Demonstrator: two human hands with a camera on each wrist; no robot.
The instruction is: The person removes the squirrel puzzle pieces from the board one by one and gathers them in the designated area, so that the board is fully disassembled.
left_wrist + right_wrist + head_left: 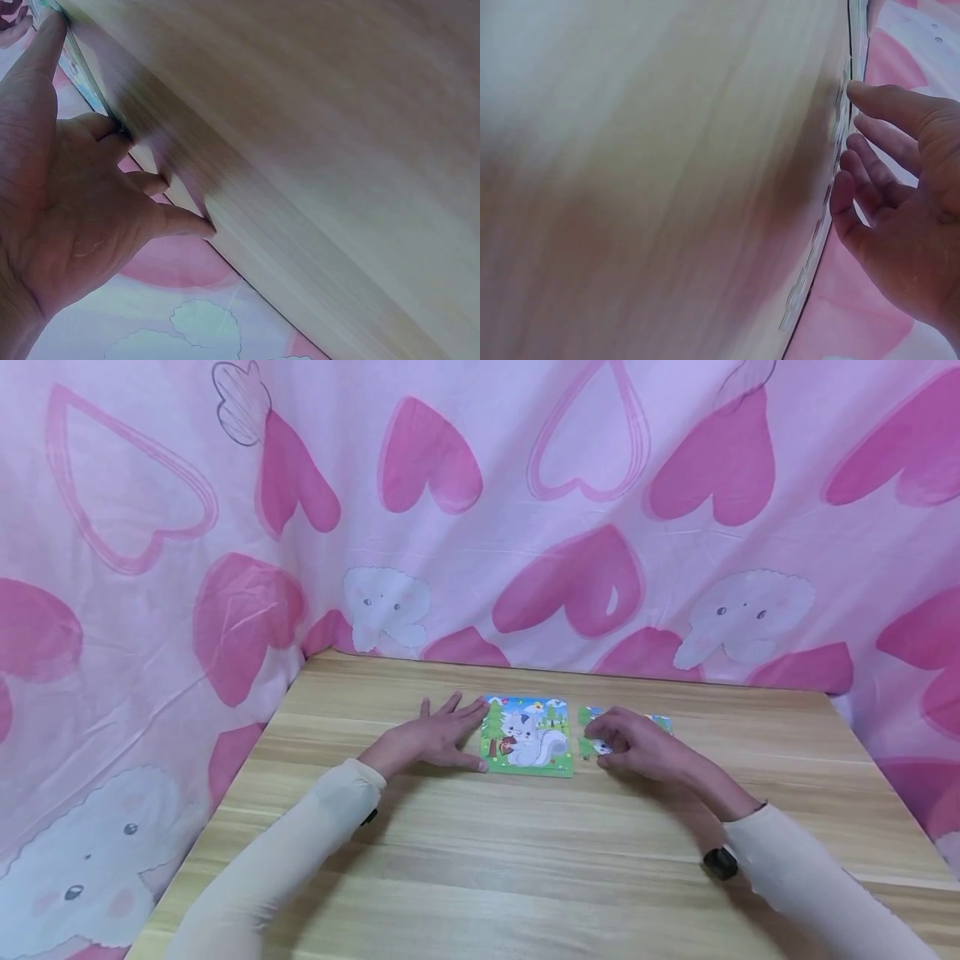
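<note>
A square picture board (528,735) with a white squirrel, green trees and flowers lies flat on the table. My left hand (442,733) is spread at the board's left side, its thumb and index fingertips right at the edge. In the left wrist view, the fingers (187,220) stand apart with their tips down on the tabletop. My right hand (637,742) is over a group of jigsaw pieces (587,747) to the right of the board and hides much of it. In the right wrist view, its loosely bent fingers (870,169) come down at the thin pieces (799,292).
The wooden table (480,860) ends at the back against a pink curtain (465,543) printed with hearts and white animals. This curtain also hangs along the left side. A dark device (722,862) is strapped at the right wrist.
</note>
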